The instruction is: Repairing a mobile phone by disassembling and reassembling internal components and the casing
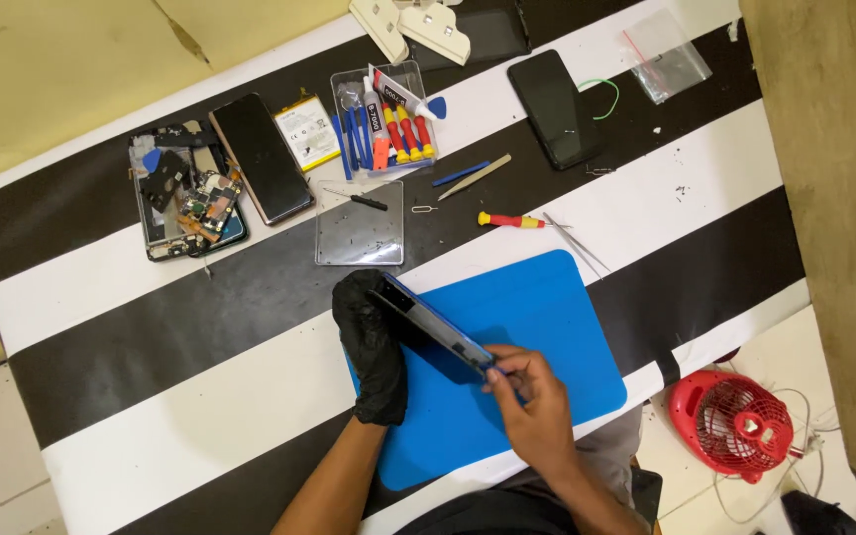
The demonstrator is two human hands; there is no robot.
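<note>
Both hands hold a phone on edge over the blue mat.

Nearest, the bare right hand pinches the lower end of the phone with its fingers; the gloved left hand wraps closed round the upper end, above the blue mat. Judging by this, work on it looks under way, not finished. Farther off on the striped table lie a clear tray, a red screwdriver, tweezers, a tool box and a stripped phone. What sits between the right fingertips is hard to make out.
</note>
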